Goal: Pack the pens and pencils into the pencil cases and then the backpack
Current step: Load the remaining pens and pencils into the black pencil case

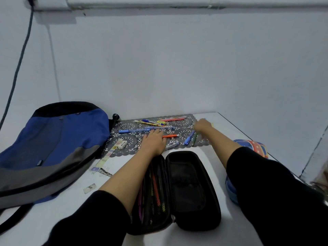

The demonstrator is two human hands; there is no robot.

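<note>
Reference: the grey lace-pattern mat (184, 132) at the far edge of the white table (209, 157).

Left hand (154, 142): lies flat on the near middle of the mat with the fingers straight, gripping nothing. An orange pen (170, 136) lies just right of its fingertips. A long blue pen (128, 131) lies just beyond them, running across the mat. A pale purple pen (172, 146) rests on the mat's near edge beside the hand's right side.

Right hand (202, 125): over the far right corner of the mat and blurred. Whether it grips anything cannot be told. A short blue pen (189, 138) and a green pencil (195, 139) lie just nearer than this hand, beside the forearm.

More pens and pencils (156, 122) are scattered along the mat's far edge, apart from both hands.

The black pencil case (188, 189) lies open on the table just below the mat. Its left half holds several pens, partly under the left forearm. A colourful pencil case (255, 148) lies right of the mat, largely hidden by the right sleeve. The blue and grey backpack (53, 148) lies flat, touching the mat's left edge. A white eraser (122, 143) sits on the mat's left part.
</note>
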